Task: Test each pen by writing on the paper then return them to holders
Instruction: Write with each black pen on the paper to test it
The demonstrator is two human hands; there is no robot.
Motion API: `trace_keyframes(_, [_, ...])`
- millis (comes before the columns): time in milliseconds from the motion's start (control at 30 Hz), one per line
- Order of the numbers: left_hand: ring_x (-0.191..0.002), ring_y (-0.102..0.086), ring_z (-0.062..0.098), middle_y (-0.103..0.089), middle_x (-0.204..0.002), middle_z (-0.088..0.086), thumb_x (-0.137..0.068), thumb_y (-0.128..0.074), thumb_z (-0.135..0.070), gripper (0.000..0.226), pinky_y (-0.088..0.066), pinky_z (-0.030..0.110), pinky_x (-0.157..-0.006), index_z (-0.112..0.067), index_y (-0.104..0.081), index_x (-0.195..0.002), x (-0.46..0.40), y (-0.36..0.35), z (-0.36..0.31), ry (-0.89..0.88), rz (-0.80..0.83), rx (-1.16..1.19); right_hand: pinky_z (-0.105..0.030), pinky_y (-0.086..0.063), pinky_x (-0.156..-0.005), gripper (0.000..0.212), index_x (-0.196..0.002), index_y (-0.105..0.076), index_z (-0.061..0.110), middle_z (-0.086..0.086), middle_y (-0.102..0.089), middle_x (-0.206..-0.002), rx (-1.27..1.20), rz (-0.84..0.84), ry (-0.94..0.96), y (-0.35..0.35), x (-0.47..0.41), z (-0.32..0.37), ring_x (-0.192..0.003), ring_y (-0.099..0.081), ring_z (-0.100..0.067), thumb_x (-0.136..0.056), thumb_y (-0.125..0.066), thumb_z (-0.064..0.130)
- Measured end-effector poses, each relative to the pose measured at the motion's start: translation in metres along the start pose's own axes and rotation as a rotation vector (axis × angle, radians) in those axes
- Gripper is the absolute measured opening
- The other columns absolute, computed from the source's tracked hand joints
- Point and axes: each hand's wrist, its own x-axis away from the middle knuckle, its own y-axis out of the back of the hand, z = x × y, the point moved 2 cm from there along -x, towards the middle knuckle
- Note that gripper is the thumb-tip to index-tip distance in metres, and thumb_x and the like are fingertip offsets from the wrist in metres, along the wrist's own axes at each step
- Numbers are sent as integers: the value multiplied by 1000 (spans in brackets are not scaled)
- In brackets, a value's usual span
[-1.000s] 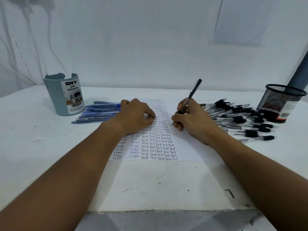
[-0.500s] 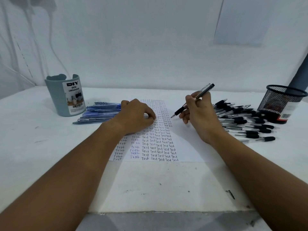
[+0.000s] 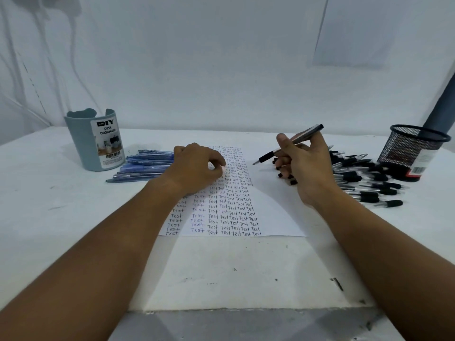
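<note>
A white sheet of paper point(image 3: 275, 207) covered with rows of the word "Test" lies in the middle of the table. My left hand point(image 3: 197, 168) rests on its upper left part with curled fingers, holding nothing. My right hand point(image 3: 305, 163) holds a black-grip pen point(image 3: 290, 143) lifted above the paper's right edge, tip pointing left and down. Several black pens point(image 3: 364, 180) lie in a heap to the right. Several blue pens point(image 3: 145, 166) lie left of the paper. A grey-blue desk organizer point(image 3: 93, 141) stands at the far left, a black mesh holder point(image 3: 413, 151) at the far right.
The white table point(image 3: 221, 267) ends at a front edge close to me. A white wall rises behind it. A dark pole point(image 3: 440, 109) leans behind the mesh holder. Small dark marks dot the table near the front right.
My right hand has lifted the pen off the paper and moved it up and right, turning the pen from upright writing pose to nearly level. My left hand stayed in place.
</note>
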Motion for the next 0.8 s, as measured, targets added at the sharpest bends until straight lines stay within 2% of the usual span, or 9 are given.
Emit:
trace_keyframes(100, [-105, -55, 9, -66, -96, -18, -91, -62, -30, 15, -23, 28, -95, -31, -70, -103, 1, 2, -3, -12, -3, 38, -22, -33, -38, 27, -87, -46, 16, -8, -62, -68, -27, -2, -6, 0, -1, 1, -45, -52, -15, -88, -72, 21])
trace_keyframes(200, [-103, -53, 6, -55, -85, -30, -90, -63, -38, 15, -31, 39, -105, -33, -70, -102, 3, 2, -9, -48, 16, 138, -20, -31, -37, 28, -89, -46, 13, -8, -66, -69, -14, 17, -11, -1, 0, 2, -45, -52, -14, -88, -72, 24])
trace_keyframes(300, [-102, -49, 4, -52, -85, -32, -89, -63, -42, 22, -33, 44, -105, -32, -70, -107, 4, 2, -18, -62, 16, 197, -20, -31, -38, 30, -90, -48, 12, -4, -71, -70, 47, 41, -3, -4, 1, 1, -45, -52, -11, -87, -72, 28])
trace_keyframes(367, [-106, -50, 8, -51, -85, -29, -89, -64, -41, 24, -32, 45, -105, -27, -71, -108, 4, 1, -22, -61, -5, 202, -19, -31, -38, 31, -90, -49, 10, -1, -71, -66, 77, 47, -9, -5, 2, 1, -43, -49, -9, -86, -74, 28])
trace_keyframes(533, [-104, -54, 14, -61, -86, -20, -90, -65, -34, 17, -35, 47, -101, -23, -75, -99, 4, 0, -27, -79, -52, 235, -15, -29, -37, 36, -99, -52, 4, 3, -67, -57, 87, 56, -72, -8, 5, 3, -36, -43, -6, -85, -74, 28])
trace_keyframes(633, [-97, -54, 10, -55, -80, -27, -89, -66, -32, 16, -36, 45, -101, -22, -75, -97, 3, 3, -28, -84, -52, 261, -14, -28, -37, 36, -100, -52, 2, 6, -66, -53, 62, 79, -84, -9, 7, 5, -34, -41, -5, -86, -73, 29])
trace_keyframes(733, [-86, -52, 6, -57, -78, -25, -90, -65, -30, 17, -38, 40, -97, -17, -76, -96, -6, 9, -22, -84, -114, 209, -18, -36, -42, 42, -104, -58, 6, 4, -74, -76, 184, 115, -44, -9, 4, 9, -49, -52, -7, -86, -70, 43])
trace_keyframes(800, [-75, -52, 7, -69, -85, -9, -91, -63, -29, 20, -40, 38, -93, -15, -76, -96, -16, 14, -9, -20, -199, 150, -28, -47, -60, 39, -109, -59, 16, 6, -73, -91, 551, 95, 99, -4, -1, 12, -75, -61, -12, -88, -65, 49])
